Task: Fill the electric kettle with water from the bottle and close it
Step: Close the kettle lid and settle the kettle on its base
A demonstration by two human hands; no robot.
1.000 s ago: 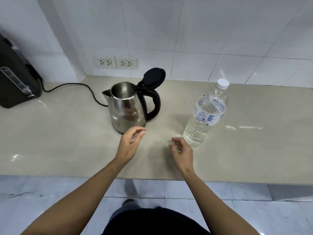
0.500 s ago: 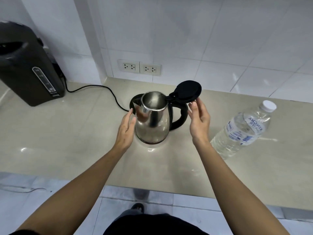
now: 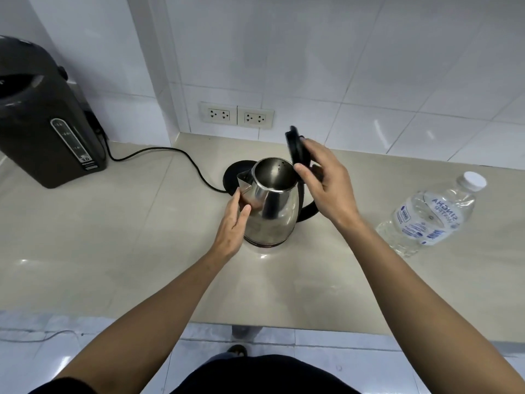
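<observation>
White tiled wall [image 3: 341,52], beige counter [image 3: 85,237]

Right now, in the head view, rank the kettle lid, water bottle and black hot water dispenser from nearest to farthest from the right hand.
1. Kettle lid, touching the right hand.
2. Water bottle, off to the right.
3. Black hot water dispenser, far left by the wall.

The bottle [image 3: 429,216] wears a label with "SINGHA WATER" in blue letters, seen upside down because of how the bottle leans in this wide view; smaller blue print and a small badge beside it are too fine to read. The dark water boiler [image 3: 48,123] at the left carries a level gauge [image 3: 71,140] with faint numerals up its scale and "3.0" in white at the foot; a brand line just below is illegible.
</observation>
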